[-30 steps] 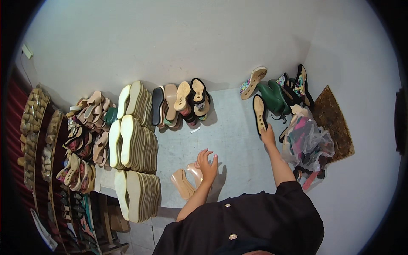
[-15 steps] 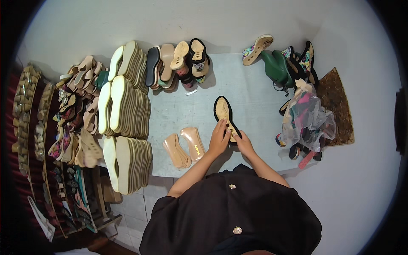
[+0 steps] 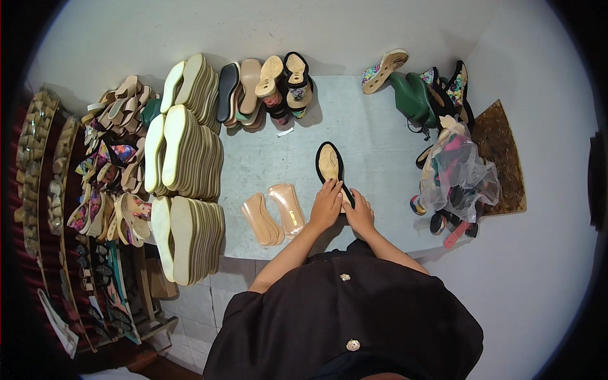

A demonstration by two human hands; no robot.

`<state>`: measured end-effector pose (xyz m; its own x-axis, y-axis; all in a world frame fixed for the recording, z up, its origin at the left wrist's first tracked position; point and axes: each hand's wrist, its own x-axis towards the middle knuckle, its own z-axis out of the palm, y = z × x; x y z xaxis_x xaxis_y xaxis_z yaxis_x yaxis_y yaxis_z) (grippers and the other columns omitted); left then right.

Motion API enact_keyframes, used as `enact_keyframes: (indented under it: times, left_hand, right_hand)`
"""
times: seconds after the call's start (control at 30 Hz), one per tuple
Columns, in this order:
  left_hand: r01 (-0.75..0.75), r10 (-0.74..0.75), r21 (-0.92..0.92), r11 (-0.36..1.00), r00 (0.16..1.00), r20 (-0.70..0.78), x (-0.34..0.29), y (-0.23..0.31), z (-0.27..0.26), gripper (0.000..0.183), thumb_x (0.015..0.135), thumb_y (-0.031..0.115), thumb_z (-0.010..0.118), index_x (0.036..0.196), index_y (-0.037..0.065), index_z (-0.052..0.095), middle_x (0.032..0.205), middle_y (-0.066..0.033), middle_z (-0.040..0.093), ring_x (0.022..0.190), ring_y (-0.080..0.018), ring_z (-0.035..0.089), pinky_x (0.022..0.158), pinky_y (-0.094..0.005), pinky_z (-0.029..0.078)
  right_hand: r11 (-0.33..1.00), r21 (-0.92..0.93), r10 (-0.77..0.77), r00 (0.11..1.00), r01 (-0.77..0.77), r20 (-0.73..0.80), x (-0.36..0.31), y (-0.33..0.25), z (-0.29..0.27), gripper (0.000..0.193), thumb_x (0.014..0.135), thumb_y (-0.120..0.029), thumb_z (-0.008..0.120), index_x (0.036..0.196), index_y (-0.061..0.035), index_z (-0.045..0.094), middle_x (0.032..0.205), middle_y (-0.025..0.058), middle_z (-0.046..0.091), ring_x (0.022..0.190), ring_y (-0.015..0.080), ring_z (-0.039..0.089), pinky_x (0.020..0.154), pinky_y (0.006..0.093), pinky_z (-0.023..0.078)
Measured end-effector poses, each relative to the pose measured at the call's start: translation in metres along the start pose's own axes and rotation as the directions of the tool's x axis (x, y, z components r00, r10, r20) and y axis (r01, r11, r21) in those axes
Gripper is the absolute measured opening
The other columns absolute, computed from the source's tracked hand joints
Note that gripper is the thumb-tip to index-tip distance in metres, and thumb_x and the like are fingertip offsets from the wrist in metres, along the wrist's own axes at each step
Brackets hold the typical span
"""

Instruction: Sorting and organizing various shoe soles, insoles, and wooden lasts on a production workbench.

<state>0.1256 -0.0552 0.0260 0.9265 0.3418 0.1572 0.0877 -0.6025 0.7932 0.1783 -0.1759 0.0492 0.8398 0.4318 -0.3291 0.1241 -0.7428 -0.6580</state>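
A sandal [image 3: 329, 163] with a tan upper face and a black rim lies in front of me on the table, toe end pointing away. My left hand [image 3: 326, 205] is closed over its left side, fingers across the middle. From the right, my right hand [image 3: 360, 214] grips the heel part, which its fingers mostly cover. Just left of my left hand lie a glossy tan insole [image 3: 286, 209] with gold print and a small stack of tan insoles [image 3: 261, 220].
Tall stacks of cream soles [image 3: 196, 152] line the table's left side, beside a heap of sandals [image 3: 117, 164]. Wedge sandals [image 3: 294, 85] stand at the back. On the right are green pieces [image 3: 413, 101], a clear plastic bag [image 3: 465, 180] and a brown board [image 3: 500, 158].
My right hand has shifted up along the sandal, its fingers now lying over the heel part. In the heap at left, sandals have shifted and a colourful patterned piece now shows.
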Motion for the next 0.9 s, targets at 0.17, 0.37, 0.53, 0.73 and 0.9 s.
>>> enact_keyframes:
  times: [0.17, 0.37, 0.53, 0.73, 0.9]
  left_hand:
    - [0.008, -0.008, -0.005, 1.000, 1.000, -0.008, -0.001, 0.000, 0.000, 0.041, 0.093, 0.022, 0.037, 0.127, 0.001, 0.047, 0.133, -0.0208, 0.041, 0.128, -0.0356, 0.033, 0.102, -0.0427, 0.027]
    - [0.011, -0.011, 0.007, 1.000, 1.000, 0.004, 0.000, 0.002, -0.001, 0.041, 0.093, 0.022, 0.037, 0.127, 0.001, 0.047, 0.134, -0.0206, 0.040, 0.128, -0.0357, 0.032, 0.102, -0.0426, 0.027]
    - [0.050, -0.050, 0.003, 0.999, 0.998, 0.032, 0.000, -0.001, 0.000, 0.044, 0.093, 0.026, 0.040, 0.128, 0.002, 0.045, 0.136, -0.0202, 0.037, 0.129, -0.0360, 0.030, 0.102, -0.0502, 0.025]
    - [0.088, -0.119, 0.179, 0.980, 0.978, 0.171, 0.003, 0.019, -0.017, 0.078, 0.078, 0.056, 0.056, 0.133, 0.004, 0.039, 0.141, -0.0187, 0.031, 0.134, -0.0331, 0.024, 0.104, -0.0598, 0.015]
    - [0.057, -0.109, 0.232, 0.971, 0.969, 0.221, 0.005, 0.019, -0.019, 0.099, 0.062, 0.066, 0.065, 0.136, 0.006, 0.036, 0.142, -0.0183, 0.028, 0.135, -0.0332, 0.019, 0.103, -0.0606, 0.014]
  right_hand:
    - [1.000, -0.018, -0.009, 1.000, 0.009, 0.000, 0.001, 0.002, 0.002, 0.057, 0.084, -0.042, 0.049, 0.133, -0.0143, 0.039, 0.132, 0.0090, 0.045, 0.122, 0.0282, 0.041, 0.100, 0.0443, 0.029]
    - [0.997, -0.050, -0.060, 0.996, 0.057, -0.065, 0.000, 0.003, 0.003, 0.053, 0.084, -0.041, 0.051, 0.129, -0.0145, 0.044, 0.129, 0.0079, 0.047, 0.124, 0.0268, 0.036, 0.102, 0.0488, 0.021]
    - [0.992, -0.092, -0.101, 0.988, 0.090, -0.119, 0.005, 0.004, -0.005, 0.049, 0.084, -0.038, 0.051, 0.127, -0.0142, 0.046, 0.128, 0.0075, 0.047, 0.124, 0.0278, 0.035, 0.100, 0.0589, 0.015]
    - [0.619, -0.768, -0.465, 0.865, 0.166, -0.188, 0.081, 0.032, -0.104, 0.052, 0.075, -0.029, 0.061, 0.123, -0.0116, 0.049, 0.127, 0.0106, 0.047, 0.127, 0.0288, 0.033, 0.100, 0.0630, 0.014]
    - [0.089, -0.989, -0.445, 0.884, -0.117, -0.145, 0.149, 0.084, -0.141, 0.036, 0.081, -0.021, 0.052, 0.113, -0.0061, 0.057, 0.123, 0.0143, 0.050, 0.130, 0.0305, 0.029, 0.107, 0.0566, 0.004]
